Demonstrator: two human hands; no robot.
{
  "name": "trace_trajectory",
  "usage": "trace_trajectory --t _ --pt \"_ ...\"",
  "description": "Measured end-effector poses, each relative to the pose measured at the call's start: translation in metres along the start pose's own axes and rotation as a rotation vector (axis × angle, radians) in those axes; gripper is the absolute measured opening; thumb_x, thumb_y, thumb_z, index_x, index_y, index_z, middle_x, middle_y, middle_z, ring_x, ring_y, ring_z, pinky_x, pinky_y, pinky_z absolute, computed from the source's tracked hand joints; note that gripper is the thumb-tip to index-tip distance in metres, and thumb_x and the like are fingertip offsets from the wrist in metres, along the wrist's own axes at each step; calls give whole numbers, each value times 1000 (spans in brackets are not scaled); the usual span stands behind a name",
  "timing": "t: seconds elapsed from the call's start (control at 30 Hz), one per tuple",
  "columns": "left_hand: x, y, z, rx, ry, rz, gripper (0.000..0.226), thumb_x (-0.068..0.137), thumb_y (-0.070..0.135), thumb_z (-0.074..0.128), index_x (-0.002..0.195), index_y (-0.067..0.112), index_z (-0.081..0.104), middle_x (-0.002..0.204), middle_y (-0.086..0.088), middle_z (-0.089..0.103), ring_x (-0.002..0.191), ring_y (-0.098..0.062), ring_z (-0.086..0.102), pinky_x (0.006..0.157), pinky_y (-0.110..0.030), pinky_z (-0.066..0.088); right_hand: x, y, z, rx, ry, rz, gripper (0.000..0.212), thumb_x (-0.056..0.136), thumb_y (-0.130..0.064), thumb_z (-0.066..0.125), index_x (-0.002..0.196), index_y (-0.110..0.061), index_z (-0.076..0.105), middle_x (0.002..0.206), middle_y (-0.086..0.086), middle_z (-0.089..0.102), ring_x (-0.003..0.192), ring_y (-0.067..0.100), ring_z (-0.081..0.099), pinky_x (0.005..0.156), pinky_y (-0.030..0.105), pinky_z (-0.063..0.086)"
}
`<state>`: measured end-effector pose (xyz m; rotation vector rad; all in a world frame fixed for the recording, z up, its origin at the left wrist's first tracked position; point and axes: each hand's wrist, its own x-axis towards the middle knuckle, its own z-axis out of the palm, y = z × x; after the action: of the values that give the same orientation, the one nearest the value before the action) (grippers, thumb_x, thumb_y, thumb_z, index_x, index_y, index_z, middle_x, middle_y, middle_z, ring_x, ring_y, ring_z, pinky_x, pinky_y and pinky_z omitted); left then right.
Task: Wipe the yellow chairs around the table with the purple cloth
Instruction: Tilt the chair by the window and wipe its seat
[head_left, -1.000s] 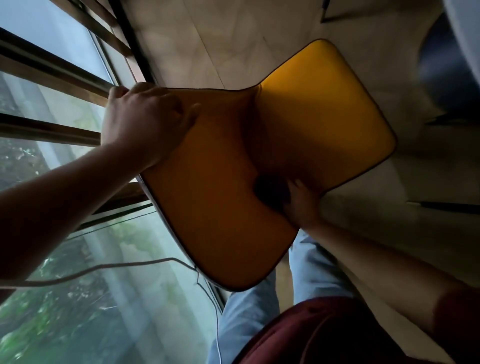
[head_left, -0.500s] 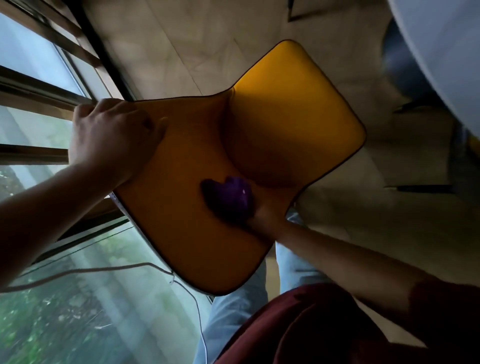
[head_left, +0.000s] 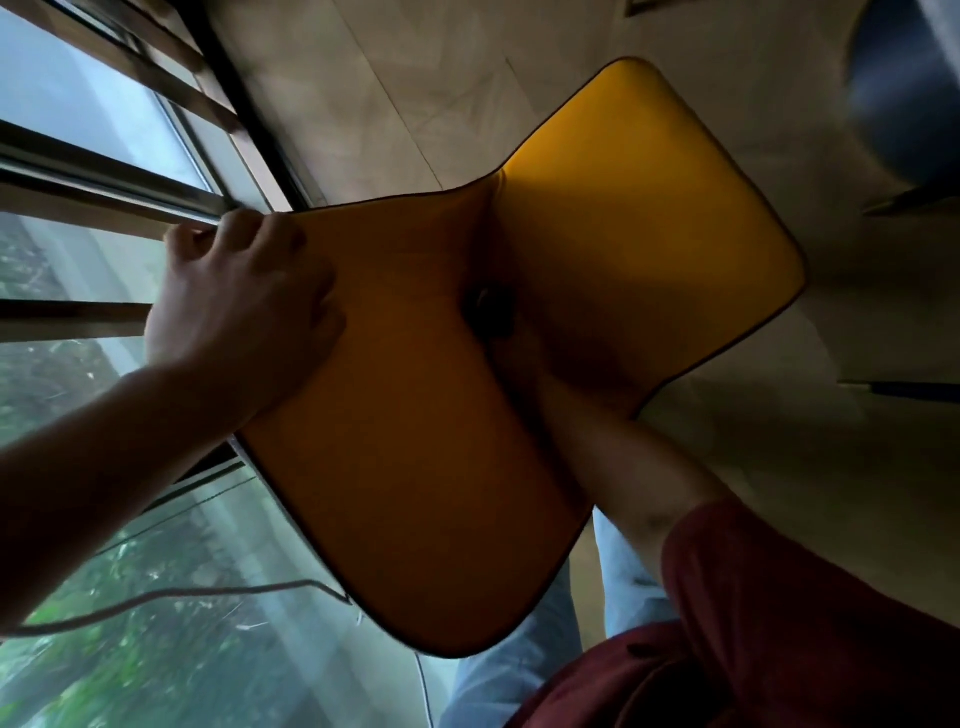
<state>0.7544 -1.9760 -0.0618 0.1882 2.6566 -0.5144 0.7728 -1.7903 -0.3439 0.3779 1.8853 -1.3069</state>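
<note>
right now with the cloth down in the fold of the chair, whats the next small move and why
Probably draw the right hand and the cloth out of the crease and down the backrest of the yellow chair. The cloth sits bunched where seat meets back, and a broad stretch of the back lies below it. The left hand grips the back's edge, so the chair should hold steady.
</note>
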Motion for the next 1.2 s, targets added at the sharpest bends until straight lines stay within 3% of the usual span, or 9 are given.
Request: trace_trajectory --t 0.13,0.27,0.37,0.47,0.57,0.67,0.77,0.93,1.2 --pt "-1 -1 5 -11 -14 4 35 94 46 50 111 18 63 126 -17 48 121 -41 41 93 -65 37 -20 -18 -6 85 -118 -28 47 99 -15 56 145 -17 48 142 9 56 132 27 52 109 36 43" --pt "-7 -3 8 13 -1 4 37 95 48 47 113 21 62 127 -16 48 122 -39 41 93 -63 39 -100 -8 -40 18 -210 -166 53 82 -37 71 131 -21 60 126 1 65 118 13 61 97 30 48" --pt "-2 0 2 2 -5 14 39 95 51 44 114 21 62 126 -15 50 123 -38 44 96 -64 39 -160 -24 -58 70 -271 -247 42 68 -43 75 108 -48 62 100 -18 69 95 -13 62 81 12 50" --pt "-4 3 -4 60 -69 49 48 94 58 34 116 26 62 127 -10 54 126 -33 46 102 -63 35 -207 -51 -71 33 -297 -336 59 72 -38 87 121 -44 55 120 -14 65 113 -4 59 99 24 49" --pt "-19 -2 -12 85 -92 243 62 91 63 15 111 32 64 117 0 61 126 -28 48 106 -61 31 -258 -78 -62 85 -331 -364 62 75 -48 83 128 -41 51 121 -10 65 113 6 61 99 34 52" --pt "-32 -17 -16 111 -88 437 69 89 64 8 116 34 64 120 4 62 124 -25 49 105 -56 33 -297 -99 -29 -146 -126 -421 99 65 -75 73 146 -41 26 144 -5 47 130 13 47 104 28 44" --pt "-43 -24 -12 125 -36 519 65 95 60 17 114 25 68 111 -3 67 112 -33 58 98 -57 39 -309 -98 -4 -441 72 -466 119 64 -82 65 154 -32 6 159 16 22 141 33 31 110 46 37" --pt "-61 -25 -1 -42 164 461 68 99 58 9 97 27 70 97 1 68 102 -28 59 100 -51 34 -315 -93 23 -586 320 -497 107 68 -56 70 154 -18 19 143 16 40 117 34 50 94 44 48" --pt "-55 -46 12 -302 556 388 45 92 42 38 94 18 77 106 -7 75 103 -30 68 108 -53 30 -298 -109 14 -753 376 -725 102 63 -47 70 152 -20 27 133 14 44 99 32 55 78 41 49"
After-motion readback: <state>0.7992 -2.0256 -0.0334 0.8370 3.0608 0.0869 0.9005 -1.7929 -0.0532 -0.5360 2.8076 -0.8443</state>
